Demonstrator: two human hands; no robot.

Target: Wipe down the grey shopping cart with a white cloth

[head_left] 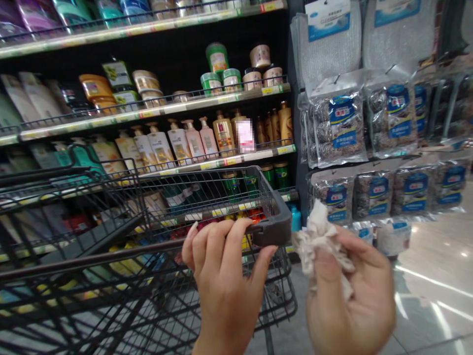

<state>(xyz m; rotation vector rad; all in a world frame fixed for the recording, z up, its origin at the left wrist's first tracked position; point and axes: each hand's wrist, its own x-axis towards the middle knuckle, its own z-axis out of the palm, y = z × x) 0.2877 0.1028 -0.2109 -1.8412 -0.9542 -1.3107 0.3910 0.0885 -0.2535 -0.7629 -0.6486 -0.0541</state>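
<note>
My left hand (227,281) has its fingers hooked over the top side rail of a dark wire shopping cart (273,217), close to the cart's plastic corner. The thumb sticks out below that corner. A crumpled white tissue (320,236) is pinched between the thumb and fingers of my right hand (356,301). That hand is just right of the cart's corner, and a little blurred. Its palm side faces partly toward me.
Behind the cart, a store shelf (207,162) bears pump bottles (177,143) and tubs (218,59). Packs of steel-wool scourers (342,123) and grey cleaning cloths (325,44) hang at the right. The shiny tiled floor (436,276) shows at the lower right.
</note>
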